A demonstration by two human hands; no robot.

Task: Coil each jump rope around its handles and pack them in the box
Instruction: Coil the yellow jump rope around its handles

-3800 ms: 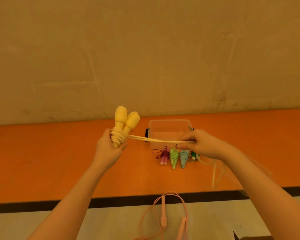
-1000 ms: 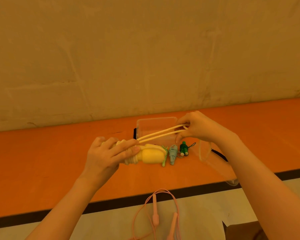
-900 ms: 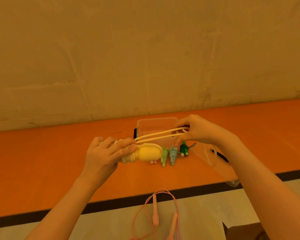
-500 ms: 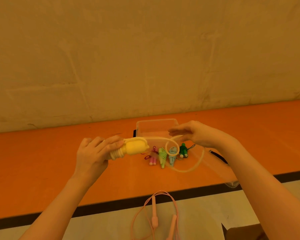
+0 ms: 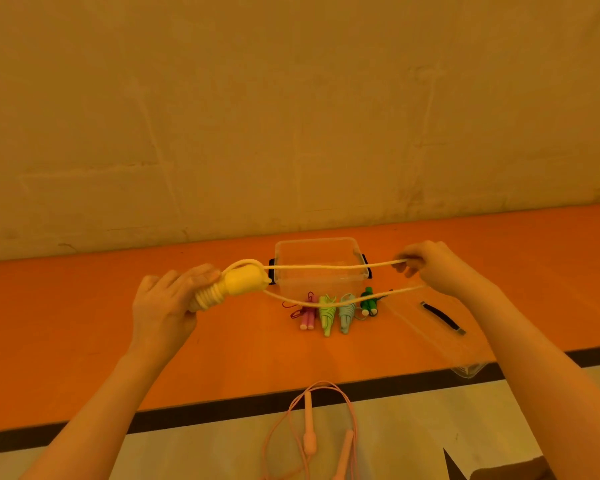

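Rightward went my right hand [image 5: 437, 268], drawing the slack yellow rope [image 5: 326, 268] taut.
Its grip pinched the loop; my left hand [image 5: 167, 303] gripped the coiled handles [image 5: 232, 289] before the box [image 5: 321, 261].

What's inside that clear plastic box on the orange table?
The box looks empty: its clear walls show only the orange table. Four coiled ropes lie in front of it, not inside. The yellow rope stretched across hides a thin strip.

A heavy orange-yellow cast washes everything — dim, flat, even light with no clear source. Shadows are faint and soft, glare barely shows. Detail is soft throughout, and straight lines bow slightly toward the edges — wide-angle distortion.
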